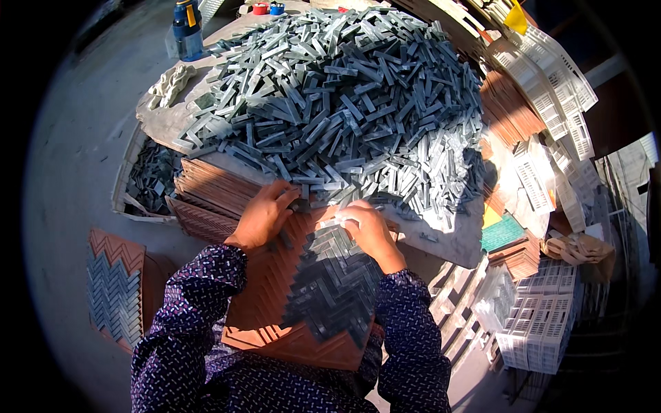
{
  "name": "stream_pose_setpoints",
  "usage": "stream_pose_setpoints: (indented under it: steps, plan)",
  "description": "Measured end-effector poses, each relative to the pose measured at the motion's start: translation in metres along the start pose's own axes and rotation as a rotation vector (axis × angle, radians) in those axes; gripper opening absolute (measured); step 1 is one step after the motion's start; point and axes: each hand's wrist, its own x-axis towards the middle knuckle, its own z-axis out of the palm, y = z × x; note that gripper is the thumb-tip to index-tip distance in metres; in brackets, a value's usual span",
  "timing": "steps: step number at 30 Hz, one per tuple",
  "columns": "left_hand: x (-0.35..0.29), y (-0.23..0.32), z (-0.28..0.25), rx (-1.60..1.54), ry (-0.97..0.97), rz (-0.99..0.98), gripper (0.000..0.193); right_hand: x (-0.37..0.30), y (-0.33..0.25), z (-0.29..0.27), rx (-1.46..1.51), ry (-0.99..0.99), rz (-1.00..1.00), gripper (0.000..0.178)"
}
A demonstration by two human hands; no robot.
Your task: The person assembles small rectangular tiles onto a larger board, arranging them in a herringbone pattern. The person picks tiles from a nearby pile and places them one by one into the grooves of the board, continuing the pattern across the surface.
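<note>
A terracotta-coloured grooved tray lies tilted before me, propped at the edge of the table. Dark grey stone strips fill its right part in a herringbone pattern, while grooves at the left are bare. My right hand is closed at the tray's far end, its fingertips on a pale, sunlit stone strip. Beside the tray's upper left edge is my left hand, fingers curled, with a dark stone strip at the fingertips, partly hidden. Just beyond both hands rises a big heap of loose stone strips.
Stacked trays lean left of my hand, near a bin of dark pieces. A filled tray stands lower left. A bottle and cloth lie farther back. White plastic crates and more trays line the right.
</note>
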Motion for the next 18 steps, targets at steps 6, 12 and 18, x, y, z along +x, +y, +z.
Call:
stream_pose_setpoints:
  steps: [6, 12, 18]
  plan:
    - [-0.023, 0.029, 0.015, -0.055, 0.002, -0.045, 0.03, 0.006, -0.007, 0.013, 0.004, 0.011, -0.129, 0.019]
    - [-0.031, 0.023, 0.033, -0.03, 0.02, -0.048, 0.031, 0.013, -0.011, 0.015, 0.09, -0.123, -0.002, 0.017]
    - [-0.025, 0.032, 0.039, 0.068, 0.016, -0.049, 0.024, 0.013, -0.01, 0.017, 0.05, 0.133, -0.09, 0.01]
